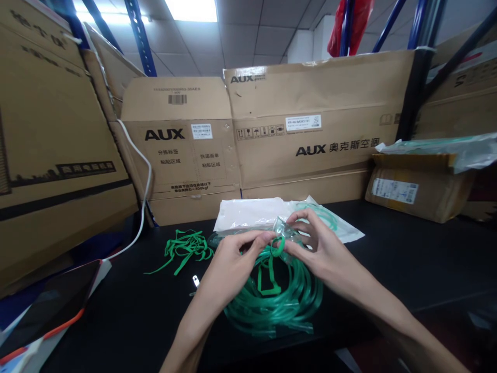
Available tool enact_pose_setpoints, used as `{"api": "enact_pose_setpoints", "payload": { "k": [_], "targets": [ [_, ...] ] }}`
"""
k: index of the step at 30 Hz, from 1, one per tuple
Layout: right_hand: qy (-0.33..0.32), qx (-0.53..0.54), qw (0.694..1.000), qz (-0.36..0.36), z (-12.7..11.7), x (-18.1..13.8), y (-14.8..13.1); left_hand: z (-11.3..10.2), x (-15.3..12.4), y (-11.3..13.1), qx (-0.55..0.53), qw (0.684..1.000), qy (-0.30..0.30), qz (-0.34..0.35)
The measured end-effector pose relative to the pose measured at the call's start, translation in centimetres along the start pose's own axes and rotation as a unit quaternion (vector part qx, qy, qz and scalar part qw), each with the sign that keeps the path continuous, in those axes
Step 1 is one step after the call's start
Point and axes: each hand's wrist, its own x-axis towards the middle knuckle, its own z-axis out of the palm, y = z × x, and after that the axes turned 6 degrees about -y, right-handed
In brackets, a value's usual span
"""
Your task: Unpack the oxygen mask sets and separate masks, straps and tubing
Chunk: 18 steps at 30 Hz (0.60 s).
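Observation:
Above a coil of green plastic tubing (279, 316), both hands meet at a clear plastic piece (280, 226) that looks like an oxygen mask, partly covered by fingers. My left hand (243, 254) is closed, thumb and forefinger pinching a green elastic strap (278, 247) at the mask's edge. Around the mask's other side curl the fingers and thumb of my right hand (316, 241). A loop of the strap hangs down over the tubing. To the left lies a tangled pile of green elastic straps (188, 247). How the strap joins the mask is hidden.
White plastic packets (248, 213) lie behind the hands. A small metal clip-like item (195, 281) is left of the tubing. A phone (54, 300) with a white cable (146, 181) sits at the left. Cardboard boxes (303, 114) wall the back; a smaller carton (419, 186) stands right.

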Motion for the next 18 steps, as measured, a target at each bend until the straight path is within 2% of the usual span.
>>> {"api": "enact_pose_setpoints", "payload": {
  "k": [4,9,14,18],
  "targets": [
    [0.006,-0.033,0.999,0.013,-0.8,0.3,-0.2,0.5,0.1,-1.4,0.175,0.984,0.015,0.008],
    [0.0,-0.103,0.995,-0.007,-1.1,0.3,-0.4,1.5,-1.1,-3.3,0.326,0.943,-0.046,0.05],
    [-0.033,-0.094,0.995,-0.003,-1.1,0.2,-0.6,1.6,-2.0,-3.7,0.371,0.926,-0.07,0.034],
    [-0.044,-0.064,0.997,0.006,-1.2,0.4,-0.5,1.3,-0.9,-2.6,0.318,0.947,-0.039,0.014]
  ]
}}
